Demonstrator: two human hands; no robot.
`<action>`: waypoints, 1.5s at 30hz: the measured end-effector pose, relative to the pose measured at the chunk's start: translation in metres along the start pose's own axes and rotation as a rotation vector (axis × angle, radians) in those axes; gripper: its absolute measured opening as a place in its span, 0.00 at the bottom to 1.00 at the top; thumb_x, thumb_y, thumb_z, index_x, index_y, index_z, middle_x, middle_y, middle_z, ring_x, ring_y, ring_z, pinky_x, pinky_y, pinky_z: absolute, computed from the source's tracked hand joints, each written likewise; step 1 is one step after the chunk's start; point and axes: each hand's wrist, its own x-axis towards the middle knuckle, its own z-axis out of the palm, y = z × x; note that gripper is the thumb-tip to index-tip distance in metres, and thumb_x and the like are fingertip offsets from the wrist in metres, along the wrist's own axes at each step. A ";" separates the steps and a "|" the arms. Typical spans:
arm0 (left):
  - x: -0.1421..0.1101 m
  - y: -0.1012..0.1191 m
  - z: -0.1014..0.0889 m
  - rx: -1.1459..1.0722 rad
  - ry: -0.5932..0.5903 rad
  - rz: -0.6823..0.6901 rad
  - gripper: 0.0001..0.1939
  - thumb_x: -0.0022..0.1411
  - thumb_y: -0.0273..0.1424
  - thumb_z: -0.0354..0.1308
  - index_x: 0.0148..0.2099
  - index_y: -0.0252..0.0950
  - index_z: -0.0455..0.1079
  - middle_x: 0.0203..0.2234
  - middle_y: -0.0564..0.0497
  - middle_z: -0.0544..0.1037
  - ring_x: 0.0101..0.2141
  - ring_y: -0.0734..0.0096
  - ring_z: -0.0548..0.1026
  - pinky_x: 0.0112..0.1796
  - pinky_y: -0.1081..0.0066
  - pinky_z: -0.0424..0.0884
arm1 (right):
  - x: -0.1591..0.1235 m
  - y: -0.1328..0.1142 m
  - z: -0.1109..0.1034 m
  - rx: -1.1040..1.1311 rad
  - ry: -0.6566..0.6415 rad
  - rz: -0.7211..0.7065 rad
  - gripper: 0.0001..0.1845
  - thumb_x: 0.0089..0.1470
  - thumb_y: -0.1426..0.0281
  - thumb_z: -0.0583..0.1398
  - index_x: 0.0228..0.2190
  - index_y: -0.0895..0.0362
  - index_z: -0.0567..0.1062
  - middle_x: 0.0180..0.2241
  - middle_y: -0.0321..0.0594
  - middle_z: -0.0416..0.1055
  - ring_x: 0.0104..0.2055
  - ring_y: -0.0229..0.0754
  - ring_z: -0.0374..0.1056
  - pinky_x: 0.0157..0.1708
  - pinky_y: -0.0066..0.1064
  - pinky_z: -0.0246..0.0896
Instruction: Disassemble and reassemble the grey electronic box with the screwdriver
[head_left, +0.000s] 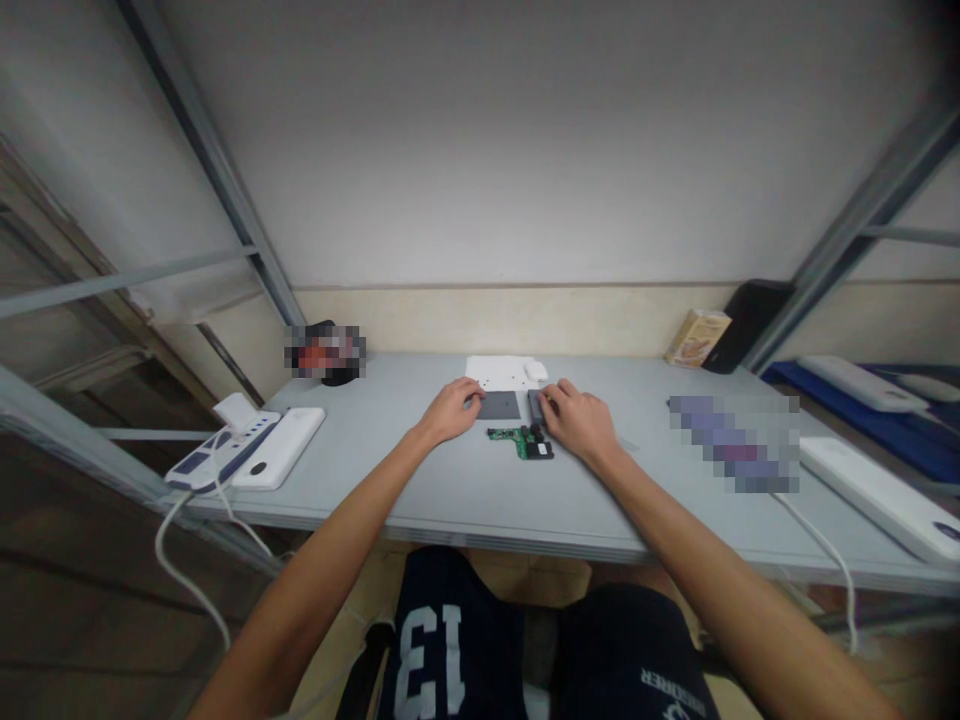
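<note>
My left hand (pixel 454 408) has its fingers curled together at the left edge of a dark grey flat panel (pixel 499 405) lying on the desk. Curled fingers of my right hand (pixel 581 418) grip a second, narrower dark grey casing piece (pixel 534 404), partly hidden behind them. Between the hands, nearer to me, lies a green circuit board (pixel 517 437) with a black part at its right end. Beyond the panels is a white sheet (pixel 491 370) with several small dark bits on it, too small to name. A small white rounded object (pixel 535 370) sits at its right end.
On the grey desk (pixel 450 490), a power strip (pixel 225 450) and a white slab-like device (pixel 289 450) lie left. A yellow box (pixel 697 338) leans by a black object (pixel 748 325) back right. A white bar-shaped device (pixel 877 500) and cable (pixel 825 550) are right. Metal posts flank the desk.
</note>
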 end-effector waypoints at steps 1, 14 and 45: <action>0.003 0.001 -0.001 0.013 -0.001 0.002 0.13 0.63 0.22 0.53 0.41 0.37 0.77 0.41 0.47 0.80 0.44 0.62 0.77 0.52 0.62 0.72 | 0.000 0.000 0.001 -0.004 0.002 0.002 0.22 0.70 0.59 0.46 0.45 0.53 0.77 0.44 0.44 0.75 0.32 0.42 0.72 0.31 0.33 0.50; 0.008 0.002 0.003 -0.121 0.225 -0.079 0.10 0.67 0.25 0.55 0.36 0.37 0.77 0.35 0.48 0.78 0.42 0.64 0.74 0.48 0.64 0.71 | -0.003 0.006 0.006 0.009 0.067 -0.037 0.20 0.71 0.61 0.46 0.46 0.53 0.75 0.42 0.43 0.76 0.31 0.42 0.70 0.32 0.35 0.47; 0.004 -0.001 0.001 -0.140 0.094 -0.103 0.12 0.59 0.19 0.55 0.36 0.37 0.78 0.38 0.49 0.76 0.40 0.68 0.74 0.42 0.69 0.71 | -0.002 0.010 0.006 0.077 0.166 -0.086 0.17 0.66 0.68 0.51 0.49 0.55 0.76 0.40 0.47 0.76 0.43 0.49 0.66 0.44 0.39 0.44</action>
